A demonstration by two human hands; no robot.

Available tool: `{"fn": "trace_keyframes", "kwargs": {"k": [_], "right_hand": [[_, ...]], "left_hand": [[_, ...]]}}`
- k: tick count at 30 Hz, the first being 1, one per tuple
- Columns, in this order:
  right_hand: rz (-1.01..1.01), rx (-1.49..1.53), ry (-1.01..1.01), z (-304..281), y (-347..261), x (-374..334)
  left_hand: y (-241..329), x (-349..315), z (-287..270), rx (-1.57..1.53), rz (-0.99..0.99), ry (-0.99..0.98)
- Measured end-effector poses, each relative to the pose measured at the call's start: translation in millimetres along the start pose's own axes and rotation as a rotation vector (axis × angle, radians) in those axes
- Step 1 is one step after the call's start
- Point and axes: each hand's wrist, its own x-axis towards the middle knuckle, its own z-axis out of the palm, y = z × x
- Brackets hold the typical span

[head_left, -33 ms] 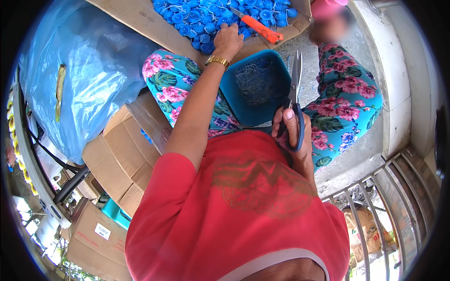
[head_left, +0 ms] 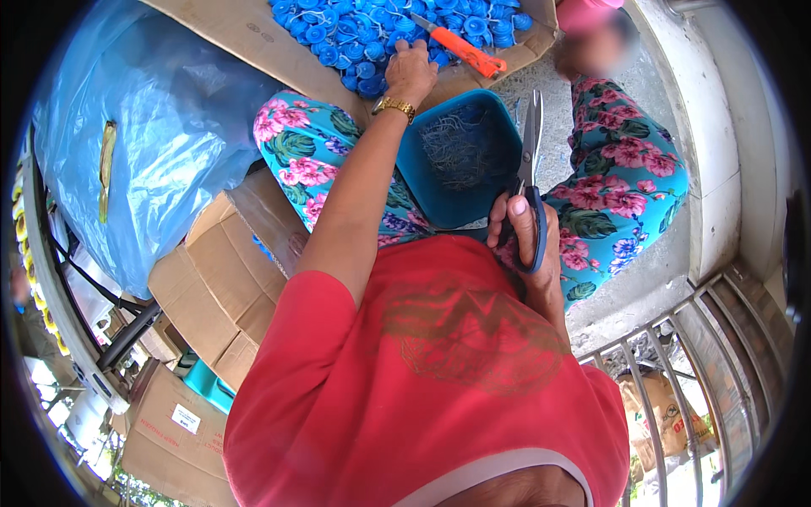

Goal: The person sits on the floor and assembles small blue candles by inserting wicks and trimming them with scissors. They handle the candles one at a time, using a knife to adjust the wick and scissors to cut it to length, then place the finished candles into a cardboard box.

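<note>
Over the near edge of a cardboard box [head_left: 228, 34], my left hand [head_left: 411, 74] reaches in among a heap of small blue plastic pieces [head_left: 338, 38] with thin pale threads. Its fingers are bent down onto the pieces; the tips are hidden, so what they pinch does not show. A gold watch sits on that wrist. In my right hand [head_left: 532, 232] is a pair of scissors [head_left: 530, 152] with dark handles, blades pointing away and nearly together. Between my legs rests a teal plastic tub [head_left: 414, 182] with pale thread scraps [head_left: 456, 148] inside.
An orange utility knife [head_left: 465, 49] lies across the blue pieces, blade out. Blue plastic sheeting [head_left: 169, 127] bulges at the left, above an opened cardboard box [head_left: 207, 279]. A metal railing [head_left: 667, 372] stands at the lower right, and a white wall [head_left: 718, 127] at the right.
The view has shifted very slightly. My left hand stays among the blue pieces and my right hand still grips the scissors, blades nearly together.
</note>
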Motion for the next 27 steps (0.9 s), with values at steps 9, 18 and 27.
{"fn": "trace_keyframes", "kwargs": {"k": [9, 18, 27], "right_hand": [[-0.019, 0.043, 0.007, 2, -1, 8], [-0.058, -0.04, 0.026, 3, -2, 9], [-0.059, -0.011, 0.047, 3, 4, 9]], "left_hand": [[-21, -8, 5, -0.232, 0.063, -0.084], [-26, -19, -38, -1.087, -0.385, -0.113], [8, -65, -85, -0.668, -0.097, -0.463]]}}
